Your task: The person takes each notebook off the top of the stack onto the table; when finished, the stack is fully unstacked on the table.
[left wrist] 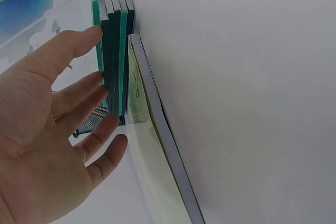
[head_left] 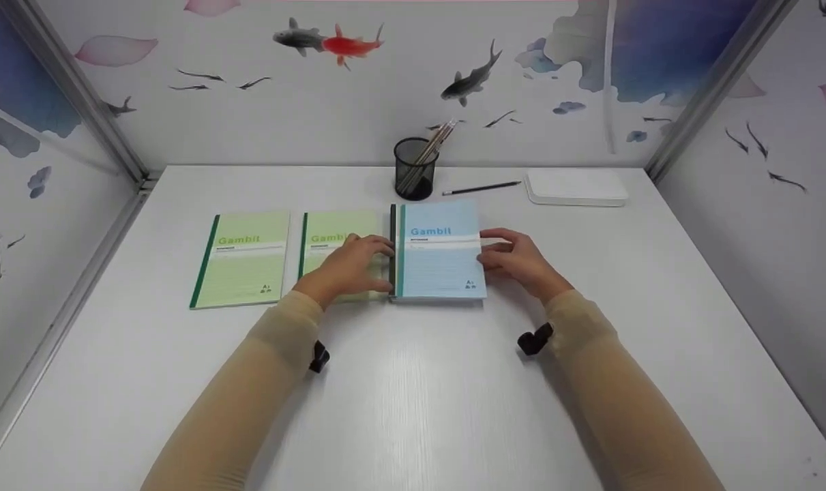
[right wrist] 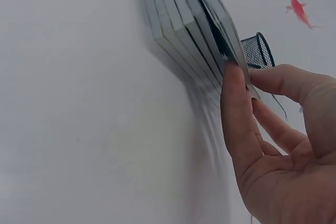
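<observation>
A blue "Gambit" notebook lies on top of a stack of several notebooks, whose dark and green spines show in the left wrist view. My right hand pinches the right edge of the top notebook, which stands slightly apart from those below in the right wrist view. At the spine side, my left hand has its fingers loosely spread, with fingertips at the stack's spines. That hand partly covers a green notebook lying just left of the stack. Another green notebook lies farther left.
A black mesh pen cup with several pencils stands behind the stack. One dark pencil lies beside it, left of a white flat box-like item. Printed panels wall in the white table at the back and sides.
</observation>
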Demonstrator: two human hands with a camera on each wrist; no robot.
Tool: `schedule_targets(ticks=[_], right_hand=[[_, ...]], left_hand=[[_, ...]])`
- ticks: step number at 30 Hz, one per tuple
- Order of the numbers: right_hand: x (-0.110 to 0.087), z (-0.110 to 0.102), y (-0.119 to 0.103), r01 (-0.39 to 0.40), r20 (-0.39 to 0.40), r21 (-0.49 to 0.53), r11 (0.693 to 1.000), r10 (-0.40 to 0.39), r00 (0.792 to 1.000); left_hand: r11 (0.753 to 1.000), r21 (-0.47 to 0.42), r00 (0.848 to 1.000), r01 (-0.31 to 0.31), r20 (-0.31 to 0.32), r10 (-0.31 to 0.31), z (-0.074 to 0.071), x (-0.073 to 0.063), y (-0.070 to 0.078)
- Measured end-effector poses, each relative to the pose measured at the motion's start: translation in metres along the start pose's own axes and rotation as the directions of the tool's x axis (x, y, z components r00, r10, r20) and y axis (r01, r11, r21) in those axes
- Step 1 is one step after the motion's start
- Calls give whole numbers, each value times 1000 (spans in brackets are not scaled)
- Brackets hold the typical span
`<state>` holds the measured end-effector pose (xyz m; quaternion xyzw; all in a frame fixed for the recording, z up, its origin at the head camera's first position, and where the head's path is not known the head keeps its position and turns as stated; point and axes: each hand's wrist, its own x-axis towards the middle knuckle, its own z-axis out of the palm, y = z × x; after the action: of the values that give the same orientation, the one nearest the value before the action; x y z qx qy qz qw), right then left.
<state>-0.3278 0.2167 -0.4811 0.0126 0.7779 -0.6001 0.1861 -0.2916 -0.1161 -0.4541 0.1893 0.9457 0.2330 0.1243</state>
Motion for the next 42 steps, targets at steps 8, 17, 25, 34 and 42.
schedule_targets(ticks=[8, 17, 25, 34, 42], right_hand=[[-7, -8, 4, 73, -20, 9, 997, -72, 997], [-16, -32, 10, 38, -42, 55, 998, -36, 998], [-29, -69, 15, 25, -68, 90, 996, -19, 998], [-44, -110, 21, -18, -61, 44, 999, 21, 998], [-46, -121, 29, -63, -63, -54, 997, 60, 996]], left_hand=[[1000, 7, 1000, 5, 11, -5, -2, 0, 2], [999, 1, 999, 35, 25, -35, -3, -1, 4], [999, 33, 999, 26, 26, -27, -3, 1, 6], [998, 6, 997, 60, 43, -60, -2, 1, 7], [998, 15, 997, 65, 41, -65, -5, 2, 9]])
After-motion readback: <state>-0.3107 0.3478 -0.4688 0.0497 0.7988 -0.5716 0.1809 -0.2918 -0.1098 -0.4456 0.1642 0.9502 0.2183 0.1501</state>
